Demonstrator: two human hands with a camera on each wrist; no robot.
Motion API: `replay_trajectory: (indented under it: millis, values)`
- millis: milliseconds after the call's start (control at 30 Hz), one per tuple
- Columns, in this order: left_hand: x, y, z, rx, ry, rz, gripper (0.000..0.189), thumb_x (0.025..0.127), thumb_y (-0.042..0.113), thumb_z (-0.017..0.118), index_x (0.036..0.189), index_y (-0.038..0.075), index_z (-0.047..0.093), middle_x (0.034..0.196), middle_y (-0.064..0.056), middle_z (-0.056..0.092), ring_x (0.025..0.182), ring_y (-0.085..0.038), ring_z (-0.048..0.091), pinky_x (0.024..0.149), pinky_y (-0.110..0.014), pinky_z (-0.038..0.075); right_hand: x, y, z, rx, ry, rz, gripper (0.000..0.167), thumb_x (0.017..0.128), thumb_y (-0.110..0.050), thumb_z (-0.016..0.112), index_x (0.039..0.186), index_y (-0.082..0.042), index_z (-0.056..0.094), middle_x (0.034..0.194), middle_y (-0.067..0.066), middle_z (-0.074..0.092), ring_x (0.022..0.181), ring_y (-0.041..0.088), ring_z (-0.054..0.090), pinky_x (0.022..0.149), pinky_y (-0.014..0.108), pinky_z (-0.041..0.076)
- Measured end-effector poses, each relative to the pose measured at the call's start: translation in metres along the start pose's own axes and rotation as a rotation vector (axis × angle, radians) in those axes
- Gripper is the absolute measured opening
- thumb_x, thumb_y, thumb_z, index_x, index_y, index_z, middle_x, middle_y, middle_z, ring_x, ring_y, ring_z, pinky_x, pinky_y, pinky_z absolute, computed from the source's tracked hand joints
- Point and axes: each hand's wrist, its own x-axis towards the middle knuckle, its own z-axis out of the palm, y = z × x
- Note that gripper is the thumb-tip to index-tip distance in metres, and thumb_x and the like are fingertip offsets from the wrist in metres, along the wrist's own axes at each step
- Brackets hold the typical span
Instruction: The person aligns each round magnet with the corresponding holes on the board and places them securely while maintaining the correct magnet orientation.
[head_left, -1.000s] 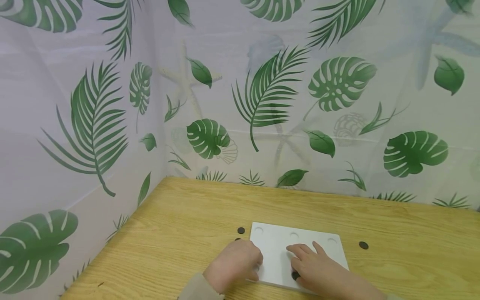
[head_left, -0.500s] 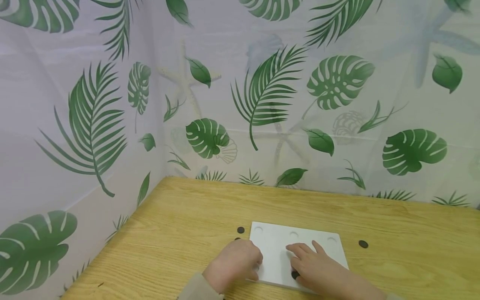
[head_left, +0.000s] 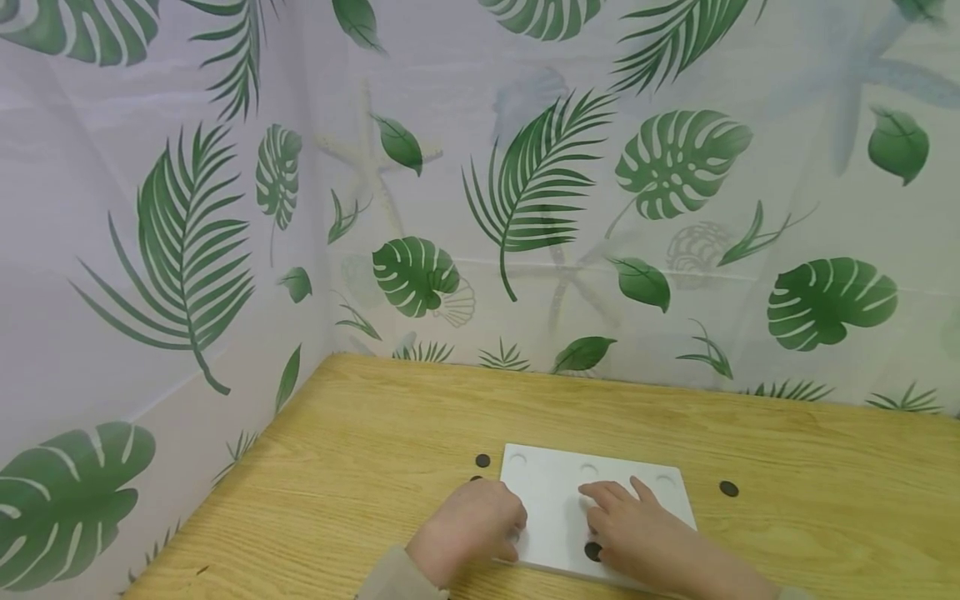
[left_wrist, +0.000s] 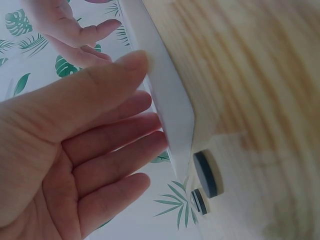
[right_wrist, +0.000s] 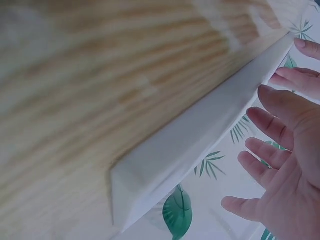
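Note:
A white rectangular board (head_left: 551, 500) with shallow round recesses along its far edge lies on the table. My left hand (head_left: 472, 529) is at the board's left side; in the left wrist view its thumb and fairly straight fingertips touch the board (left_wrist: 170, 100). My right hand (head_left: 645, 533) is over the board's right half, fingers spread and lightly bent. Beside its thumb a black disc (head_left: 593, 552) shows on the board, partly covered by the hand. In the right wrist view the right thumb tip is at the board's edge, and the fingers (right_wrist: 267, 165) enclose nothing visible.
Two black discs lie left of the board: one disc (head_left: 482, 460) in full view, another (head_left: 476, 478) mostly hidden behind the left hand. A further black disc (head_left: 728, 488) lies to the right. Leaf-patterned sheets (head_left: 450, 167) stand behind and left of the wooden table (head_left: 337, 467).
My right hand has shifted slightly to the right and its fingers lifted a little, so more of the black disc by its thumb shows. The left hand stays where it was.

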Motion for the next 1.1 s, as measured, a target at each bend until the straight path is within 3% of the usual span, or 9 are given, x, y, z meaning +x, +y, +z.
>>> replay_trajectory:
  millis: [300,700,1100]
  values:
    - [-0.001,0.001,-0.002,-0.016,-0.019,-0.007,0.017,0.069,0.033,0.073,0.081,0.021,0.069,0.071,0.014,0.059,0.06,-0.002,0.045,0.06,-0.016,0.04,-0.005,0.015,-0.001,0.035,0.035,0.07,0.019,0.069,-0.016,0.072,0.073,-0.012,0.054,0.115,0.014,0.05,0.108,0.032,0.043,0.082,0.064,0.029]
    - [-0.002,0.001,-0.003,-0.017,-0.016,-0.012,0.016,0.069,0.032,0.073,0.081,0.021,0.069,0.071,0.014,0.058,0.061,-0.002,0.045,0.06,-0.016,0.039,-0.014,0.045,-0.004,0.1,0.009,0.187,0.017,0.071,-0.012,0.071,0.082,-0.012,0.058,0.115,0.019,0.049,0.106,0.039,0.043,0.081,0.065,0.027]
    - [-0.001,0.0,-0.003,-0.001,-0.015,-0.003,0.017,0.069,0.032,0.073,0.082,0.022,0.069,0.071,0.014,0.058,0.06,-0.002,0.045,0.059,-0.017,0.039,-0.025,0.081,-0.001,0.056,0.027,0.263,0.018,0.07,-0.014,0.072,0.083,-0.012,0.059,0.114,0.022,0.05,0.103,0.042,0.044,0.076,0.067,0.029]
